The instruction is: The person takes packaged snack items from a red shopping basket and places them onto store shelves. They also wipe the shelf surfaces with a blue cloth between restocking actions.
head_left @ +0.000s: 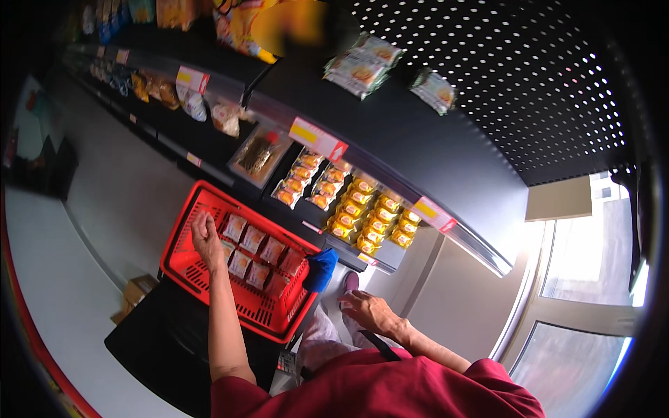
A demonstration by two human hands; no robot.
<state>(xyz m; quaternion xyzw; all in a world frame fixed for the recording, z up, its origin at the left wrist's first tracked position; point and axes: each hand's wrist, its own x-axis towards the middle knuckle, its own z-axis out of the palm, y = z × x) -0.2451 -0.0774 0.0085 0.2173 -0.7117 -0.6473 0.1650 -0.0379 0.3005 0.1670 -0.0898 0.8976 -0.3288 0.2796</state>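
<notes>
My left hand (207,237) hovers over the left part of a red plastic shopping basket (243,316). Its fingers are bent close together, and whether they hold anything is hidden. Inside the basket, two rows of small wrapped packets (254,239) lie flat beside my wrist. A blue cloth (320,270) hangs over the basket's right end. My right hand (372,312) is in front of my legs with its fingers loosely bent and apart, and nothing shows in it.
The basket rests on a black surface (151,345). Ahead, a lower shelf carries rows of yellow-wrapped packets (349,209) and a clear tray (260,155). Green-and-white packets (363,65) lie on the upper shelf (418,141). A cardboard box (137,295) stands left; a glazed door (575,313) is right.
</notes>
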